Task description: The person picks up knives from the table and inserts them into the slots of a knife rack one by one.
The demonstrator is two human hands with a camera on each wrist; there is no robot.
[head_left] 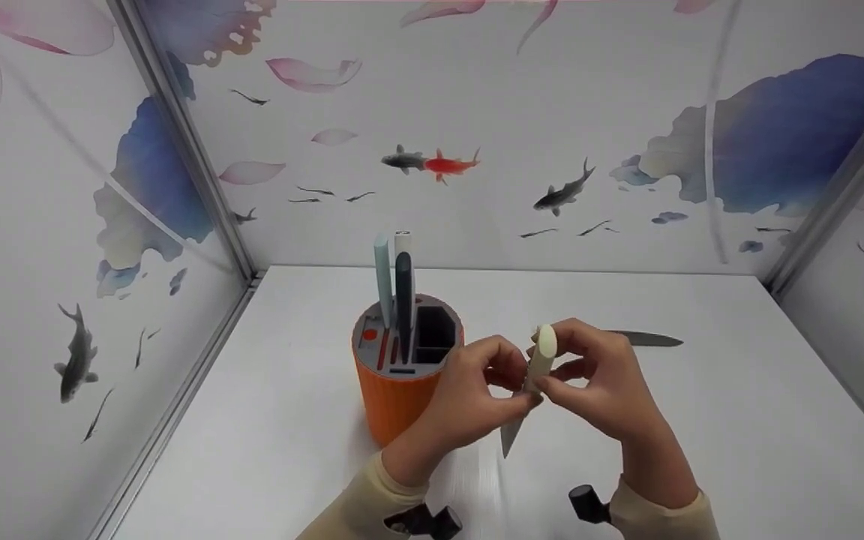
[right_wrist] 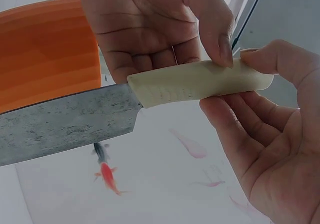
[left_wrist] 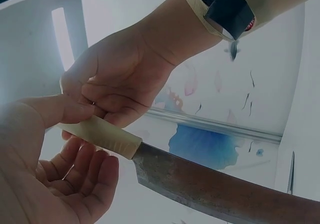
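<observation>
Both hands hold a kitchen knife (right_wrist: 70,121) by its pale cream handle (head_left: 541,366), in front of my body. The left hand (head_left: 477,386) pinches the handle between thumb and fingers. My right hand (head_left: 597,375) pinches the handle's butt end from the other side. In the head view the handle's end points up and the blade (head_left: 510,436) slants down toward the table. The left wrist view shows the broad blade (left_wrist: 210,181) with dark, stained metal. Just left of the hands stands an orange knife block (head_left: 394,409) with a grey slotted top.
Light blue (head_left: 382,274), white (head_left: 403,238) and dark (head_left: 403,292) handles stick up from the block's slots. A second knife blade (head_left: 653,340) lies on the white table (head_left: 747,420) behind the right hand. Printed wall panels (head_left: 507,97) enclose the table.
</observation>
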